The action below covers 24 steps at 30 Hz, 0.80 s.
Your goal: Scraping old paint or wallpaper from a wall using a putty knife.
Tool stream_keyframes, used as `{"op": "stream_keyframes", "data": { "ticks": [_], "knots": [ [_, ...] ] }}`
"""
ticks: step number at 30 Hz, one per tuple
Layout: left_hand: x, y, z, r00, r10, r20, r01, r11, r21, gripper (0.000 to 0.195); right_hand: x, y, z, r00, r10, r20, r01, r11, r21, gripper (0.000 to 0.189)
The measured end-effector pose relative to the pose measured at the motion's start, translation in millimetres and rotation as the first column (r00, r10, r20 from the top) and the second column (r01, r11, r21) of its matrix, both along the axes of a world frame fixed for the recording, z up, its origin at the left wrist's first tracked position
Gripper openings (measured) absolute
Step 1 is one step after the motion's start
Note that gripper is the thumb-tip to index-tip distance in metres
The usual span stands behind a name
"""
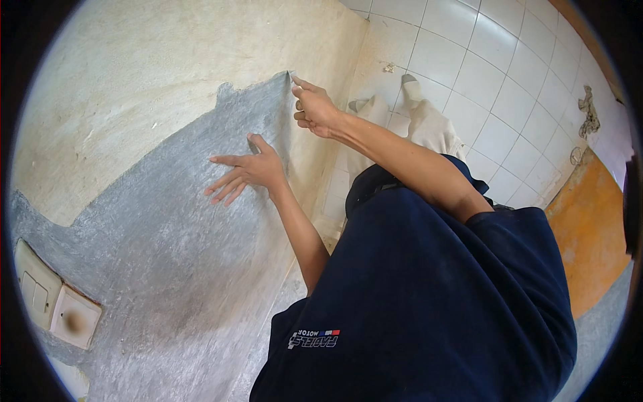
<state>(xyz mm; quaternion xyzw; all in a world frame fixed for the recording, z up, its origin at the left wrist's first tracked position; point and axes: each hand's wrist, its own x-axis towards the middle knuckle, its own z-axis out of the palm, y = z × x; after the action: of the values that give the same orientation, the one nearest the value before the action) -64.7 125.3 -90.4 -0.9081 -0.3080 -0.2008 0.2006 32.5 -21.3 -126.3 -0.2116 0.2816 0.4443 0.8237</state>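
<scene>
My right hand (317, 106) is raised at a wall edge, thumb and forefinger pinched on a small thin pale piece (292, 75). Whether that piece is a blade or a flake of coating I cannot tell. It meets the top corner of a rough grey patch (166, 216) on the wall. Beyond the patch the wall carries a cream coating (150, 65) with an uneven border. Lower down, my left hand (251, 168) is spread over the grey surface, fingers apart and holding nothing. A shadow lies by its thumb; how firmly it touches is unclear.
A light switch (37, 289) and a square wall plate (76, 317) are set in the wall at left. My feet stand on white floor tiles (454, 65). A small bit of debris (389, 67) lies there. Far right are a crumpled rag (588, 113) and an orange surface (587, 231).
</scene>
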Motion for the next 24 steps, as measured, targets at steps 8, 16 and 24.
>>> {"op": "stream_keyframes", "data": {
  "ticks": [8, 16, 24],
  "knots": [
    [-0.1, -0.3, -0.8, 1.000, -0.016, -0.008, 0.016, 1.000, 0.010, 0.114, 6.4, 4.5, -7.3, 0.999, -0.025, -0.033, 0.024, 0.999, -0.030, 0.055],
    [-2.0, 3.3, -2.4, 1.000, -0.008, 0.026, 0.007, 1.000, 0.028, 0.114, 1.6, 2.8, 4.0, 1.000, 0.009, -0.007, -0.009, 0.999, -0.045, 0.054],
    [-2.6, 3.4, -3.4, 1.000, -0.008, 0.021, 0.007, 0.999, 0.034, 0.115, 3.4, 4.2, 0.0, 1.000, -0.008, -0.017, 0.007, 0.997, -0.074, 0.053]
  ]
}}
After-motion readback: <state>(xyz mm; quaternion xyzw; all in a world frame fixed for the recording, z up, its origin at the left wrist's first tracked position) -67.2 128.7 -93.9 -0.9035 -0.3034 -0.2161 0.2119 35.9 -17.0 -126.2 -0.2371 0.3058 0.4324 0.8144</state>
